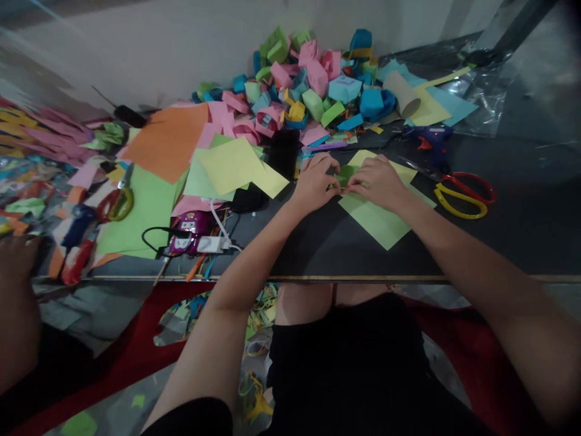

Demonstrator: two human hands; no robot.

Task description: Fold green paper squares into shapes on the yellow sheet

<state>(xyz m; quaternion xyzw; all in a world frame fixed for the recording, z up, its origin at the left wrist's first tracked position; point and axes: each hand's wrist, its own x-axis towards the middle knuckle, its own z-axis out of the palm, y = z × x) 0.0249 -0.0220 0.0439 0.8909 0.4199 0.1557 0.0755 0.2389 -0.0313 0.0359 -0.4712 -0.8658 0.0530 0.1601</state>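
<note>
Between my two hands is a small green paper piece (347,174), bent and partly covered by my fingers. My left hand (319,179) pinches its left side, and my right hand (377,181) pinches its near right edge. Under my right hand lie a pale green sheet (385,227) and a pale yellow sheet (405,172), flat on the dark table. Scissors (465,195) with red and yellow handles lie to the right of my right hand. Beyond them rests a blue glue gun (433,138) with a red trigger.
A heap of folded paper pieces (313,79) stands against the wall. Orange paper (170,139) and yellow paper (233,166) lie left, near a purple power strip (193,227) with cables. At far left is another person's arm (18,303). A cardboard tube (402,94) lies behind.
</note>
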